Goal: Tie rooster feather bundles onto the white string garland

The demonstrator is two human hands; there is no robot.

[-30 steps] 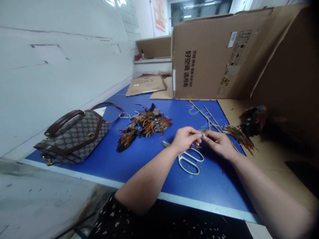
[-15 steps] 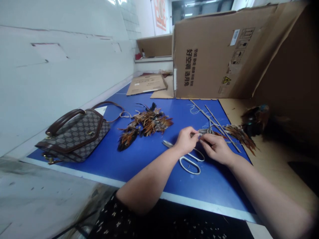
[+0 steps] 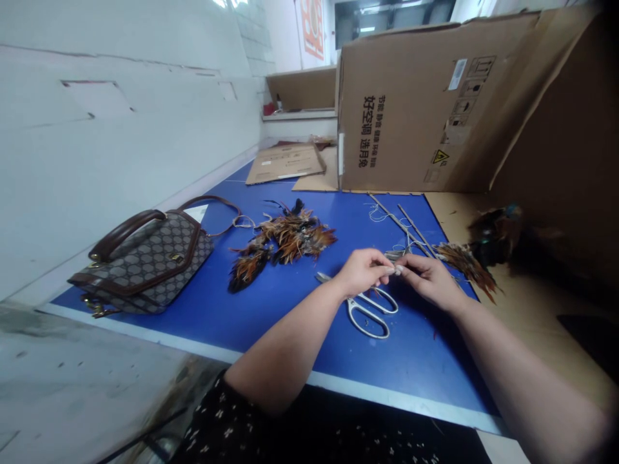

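My left hand [image 3: 365, 272] and my right hand [image 3: 429, 278] meet fingertip to fingertip above the blue table. Both are closed in a pinch around something small and pale, mostly hidden by the fingers, so I cannot make out its kind. A little reddish-brown shows under my left fingers. Large scissors [image 3: 349, 309] lie below, their blades partly behind my left wrist. Beyond my fingers are thin sticks [image 3: 394, 219] with loose pale string [image 3: 378, 214]. A bunch of brown feathers [image 3: 467, 265] lies to the right of my right hand.
A pile of brown and black feathers [image 3: 290, 238] lies left of my hands. Farther left stands a patterned handbag [image 3: 155, 264] with a brown strap. A big cardboard box [image 3: 411, 116] rises at the back right, with flat cardboard [image 3: 285, 162] beside it. More dark feathers [image 3: 498, 232] sit far right.
My fingertips have shifted slightly right and toward me, still pinched together. My right hand now covers less of the table behind the scissors' handles. The other things have stayed put.
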